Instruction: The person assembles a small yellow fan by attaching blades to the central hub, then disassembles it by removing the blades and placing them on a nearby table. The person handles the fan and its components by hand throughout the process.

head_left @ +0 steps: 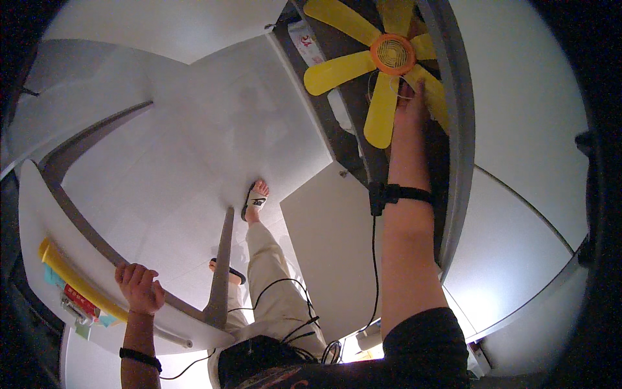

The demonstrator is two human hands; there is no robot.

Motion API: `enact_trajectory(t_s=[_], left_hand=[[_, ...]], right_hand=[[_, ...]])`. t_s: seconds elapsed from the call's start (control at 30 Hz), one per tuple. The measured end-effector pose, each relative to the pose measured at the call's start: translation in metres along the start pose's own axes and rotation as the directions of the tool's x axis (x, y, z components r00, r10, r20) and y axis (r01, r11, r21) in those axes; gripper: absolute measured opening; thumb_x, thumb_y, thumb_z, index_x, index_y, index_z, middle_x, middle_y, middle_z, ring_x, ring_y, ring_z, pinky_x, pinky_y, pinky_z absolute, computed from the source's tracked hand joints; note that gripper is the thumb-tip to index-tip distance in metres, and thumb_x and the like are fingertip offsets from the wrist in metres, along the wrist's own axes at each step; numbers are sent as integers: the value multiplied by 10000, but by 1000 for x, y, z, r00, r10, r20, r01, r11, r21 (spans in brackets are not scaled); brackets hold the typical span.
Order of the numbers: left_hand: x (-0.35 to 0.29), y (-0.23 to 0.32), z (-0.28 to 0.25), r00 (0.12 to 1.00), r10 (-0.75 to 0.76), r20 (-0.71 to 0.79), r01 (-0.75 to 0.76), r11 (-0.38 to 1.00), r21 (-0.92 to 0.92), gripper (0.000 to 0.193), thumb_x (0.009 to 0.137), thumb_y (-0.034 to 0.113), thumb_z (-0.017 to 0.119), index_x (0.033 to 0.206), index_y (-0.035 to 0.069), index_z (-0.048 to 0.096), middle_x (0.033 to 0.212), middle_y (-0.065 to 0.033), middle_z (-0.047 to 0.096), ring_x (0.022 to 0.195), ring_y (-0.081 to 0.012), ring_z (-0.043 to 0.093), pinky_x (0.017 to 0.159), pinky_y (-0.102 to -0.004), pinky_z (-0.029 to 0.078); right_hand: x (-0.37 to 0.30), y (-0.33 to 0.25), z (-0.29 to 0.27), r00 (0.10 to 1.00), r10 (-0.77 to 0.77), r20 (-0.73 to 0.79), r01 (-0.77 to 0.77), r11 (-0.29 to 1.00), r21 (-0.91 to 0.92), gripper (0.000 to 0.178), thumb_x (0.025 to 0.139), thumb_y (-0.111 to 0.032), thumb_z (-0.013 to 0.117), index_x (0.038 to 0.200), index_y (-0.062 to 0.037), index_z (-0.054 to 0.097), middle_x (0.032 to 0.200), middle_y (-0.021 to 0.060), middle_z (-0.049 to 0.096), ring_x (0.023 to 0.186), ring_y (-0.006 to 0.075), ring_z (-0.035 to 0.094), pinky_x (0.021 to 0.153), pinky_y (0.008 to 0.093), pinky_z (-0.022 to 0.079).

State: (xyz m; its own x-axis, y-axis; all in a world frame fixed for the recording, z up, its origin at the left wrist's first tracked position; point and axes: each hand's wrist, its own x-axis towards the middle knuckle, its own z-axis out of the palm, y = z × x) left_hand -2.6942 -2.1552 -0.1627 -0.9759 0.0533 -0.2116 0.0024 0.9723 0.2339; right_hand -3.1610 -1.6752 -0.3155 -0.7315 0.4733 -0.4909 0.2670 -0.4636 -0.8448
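Observation:
A yellow fan with several broad blades and a round orange hub (392,54) is at the upper right, before the dark inside of an open cupboard. My right hand (413,104) reaches up to it, closed at a blade just below the hub; a thin pale cord loops beside the fingers, which are partly hidden. Low on the left, my left hand (139,288) is curled into a fist at the edge of a white curved tabletop (194,327). Whatever is inside that fist, if anything, does not show.
A yellow curved tube (81,279) lies on the tabletop beside small coloured packets (78,301). The cupboard's open white door (330,240) stands below its shelf, which holds a pale packet (304,42). Black cables (374,272) hang by my right arm. A grey table leg (223,272) stands near my feet.

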Motion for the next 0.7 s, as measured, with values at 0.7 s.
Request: enact_trajectory(t_s=[0.7], left_hand=[[-3, -2, 3, 1000, 0, -10, 0, 1000, -28, 171, 782, 277, 518, 737, 135, 602, 744, -74, 573, 803, -272, 566, 915, -485, 389]], right_hand=[[4, -3, -23, 996, 13, 90, -42, 941, 337, 461, 934, -311, 639, 1281, -15, 573, 1281, 162, 612, 1160, 347, 596, 1011, 493, 508]])
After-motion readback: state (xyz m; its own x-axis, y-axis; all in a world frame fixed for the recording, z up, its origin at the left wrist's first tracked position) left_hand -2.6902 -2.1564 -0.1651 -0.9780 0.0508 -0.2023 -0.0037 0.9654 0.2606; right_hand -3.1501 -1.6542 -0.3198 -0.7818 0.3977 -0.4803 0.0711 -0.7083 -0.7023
